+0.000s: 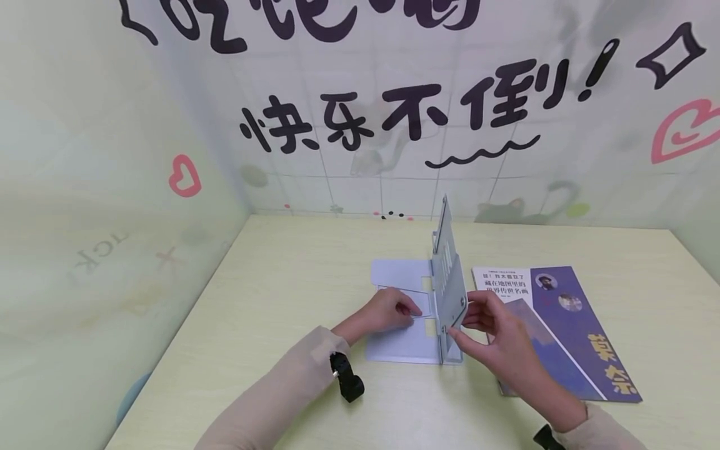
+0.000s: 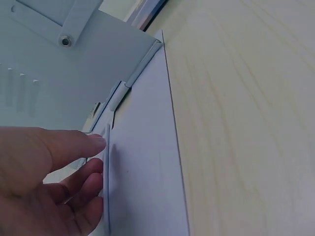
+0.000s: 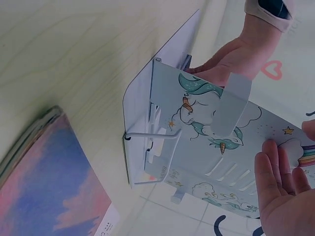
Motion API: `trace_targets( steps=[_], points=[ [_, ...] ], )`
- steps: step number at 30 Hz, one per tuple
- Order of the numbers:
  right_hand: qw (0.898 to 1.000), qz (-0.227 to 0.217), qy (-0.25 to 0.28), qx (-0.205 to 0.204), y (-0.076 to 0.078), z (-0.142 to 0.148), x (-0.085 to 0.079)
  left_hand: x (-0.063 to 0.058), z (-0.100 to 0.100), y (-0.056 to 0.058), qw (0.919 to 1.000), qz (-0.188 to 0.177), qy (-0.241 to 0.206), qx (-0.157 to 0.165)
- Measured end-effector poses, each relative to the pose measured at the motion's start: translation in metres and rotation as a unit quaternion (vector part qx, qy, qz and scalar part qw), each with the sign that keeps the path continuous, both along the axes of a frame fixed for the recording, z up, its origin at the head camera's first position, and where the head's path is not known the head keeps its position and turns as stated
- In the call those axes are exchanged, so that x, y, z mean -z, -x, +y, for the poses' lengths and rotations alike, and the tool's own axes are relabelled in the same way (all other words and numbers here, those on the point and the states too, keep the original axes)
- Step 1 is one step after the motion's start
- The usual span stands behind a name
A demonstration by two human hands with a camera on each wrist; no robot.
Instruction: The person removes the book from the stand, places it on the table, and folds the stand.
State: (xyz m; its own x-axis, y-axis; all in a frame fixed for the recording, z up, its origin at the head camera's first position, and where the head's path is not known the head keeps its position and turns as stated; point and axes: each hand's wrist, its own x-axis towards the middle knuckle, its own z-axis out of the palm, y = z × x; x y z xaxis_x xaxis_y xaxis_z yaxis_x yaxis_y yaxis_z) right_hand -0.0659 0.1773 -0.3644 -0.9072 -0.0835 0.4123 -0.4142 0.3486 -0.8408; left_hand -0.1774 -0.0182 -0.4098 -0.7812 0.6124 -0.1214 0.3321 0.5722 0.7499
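A pale blue metal book stand (image 1: 450, 281) with unicorn drawings rises on edge from its flat base plate (image 1: 399, 350). My left hand (image 1: 388, 310) is over the base, behind the upright panel. In the left wrist view, the thumb and curled fingers (image 2: 88, 172) pinch the thin edge of a flap (image 2: 107, 187) on the base. On the other side, my right hand (image 1: 503, 337) is at the panel's lower front. Its fingers (image 3: 270, 172) lie fairly straight against the printed face (image 3: 221, 118), the thumb apart from them. A wire page holder (image 3: 155, 135) sticks out from the panel.
To the right of the stand, partly under the right forearm, lies a purple and blue book (image 1: 568, 337). The pale wooden table (image 1: 270, 275) meets printed cloth walls (image 1: 337, 181) behind and on both sides.
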Motion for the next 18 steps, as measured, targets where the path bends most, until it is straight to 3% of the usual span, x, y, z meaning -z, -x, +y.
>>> trace_targets(
  steps=[4,10,18],
  points=[
    [1.0,0.008,0.003,-0.005,0.0,0.0,0.0,-0.015,0.001,-0.001,0.9999,-0.001,-0.011,0.0],
    [1.0,0.022,-0.001,-0.011,0.001,0.0,0.001,-0.055,0.002,-0.002,0.9974,0.032,-0.063,-0.009],
    [0.999,0.028,-0.007,-0.016,0.002,-0.002,0.001,-0.108,0.004,-0.009,0.9763,0.056,-0.206,-0.034]
  ],
)
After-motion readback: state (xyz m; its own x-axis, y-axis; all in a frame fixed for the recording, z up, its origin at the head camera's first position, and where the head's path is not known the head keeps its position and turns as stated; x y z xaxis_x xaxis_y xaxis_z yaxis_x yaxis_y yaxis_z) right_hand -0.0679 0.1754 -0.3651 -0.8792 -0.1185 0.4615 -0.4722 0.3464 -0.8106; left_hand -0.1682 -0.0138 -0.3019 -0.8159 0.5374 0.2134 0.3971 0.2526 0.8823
